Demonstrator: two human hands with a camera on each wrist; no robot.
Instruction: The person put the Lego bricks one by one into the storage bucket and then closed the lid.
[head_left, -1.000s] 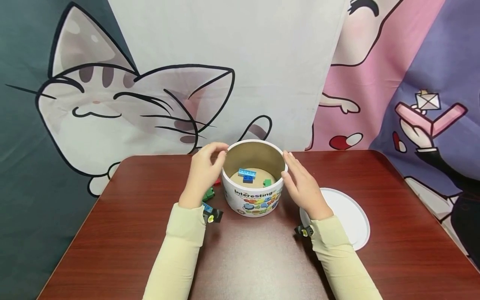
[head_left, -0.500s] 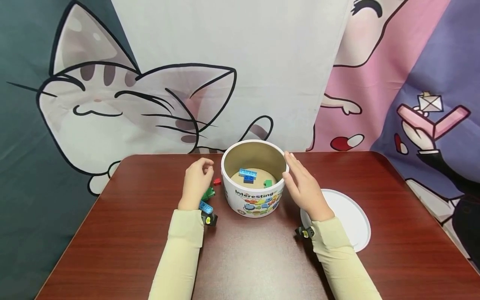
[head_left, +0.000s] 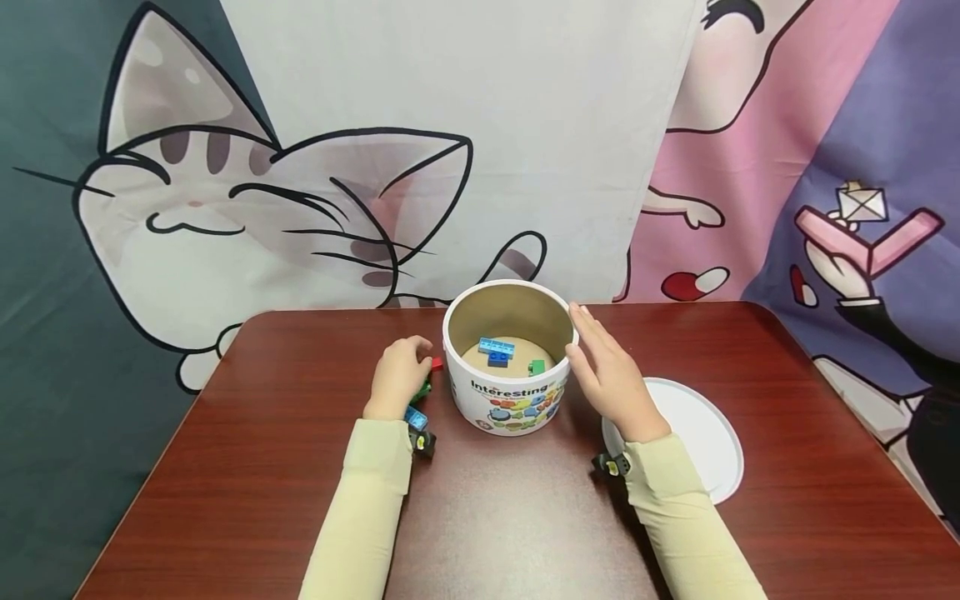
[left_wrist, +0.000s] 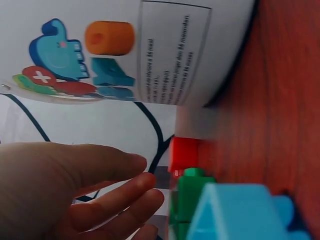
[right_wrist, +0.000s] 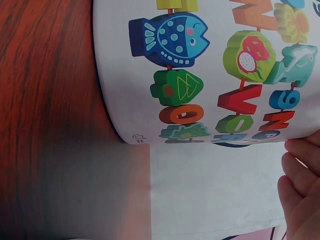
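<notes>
A round white bucket (head_left: 507, 408) with "Interesting" printed on it stands on the table; blue bricks (head_left: 497, 350) and a green brick (head_left: 536, 367) lie on its floor. To its left, my left hand (head_left: 397, 379) hovers close over a red brick (left_wrist: 183, 154), its loosely bent fingers (left_wrist: 142, 200) holding nothing. A green brick (left_wrist: 192, 200) and a light-blue brick (left_wrist: 245, 212) lie nearer the left wrist, partly hidden by the hand in the head view. My right hand (head_left: 609, 379) rests its straight fingers (head_left: 591, 332) against the bucket's right side at the rim.
A round white lid (head_left: 705, 433) lies flat on the brown table (head_left: 510, 525), partly under the right forearm. Behind the table's far edge hangs a cloth (head_left: 555, 150) with cartoon figures, close to the bucket.
My left hand has moved from the bucket's left rim out to the left and then down toward the red brick. The right hand and the bucket have stayed in place.
</notes>
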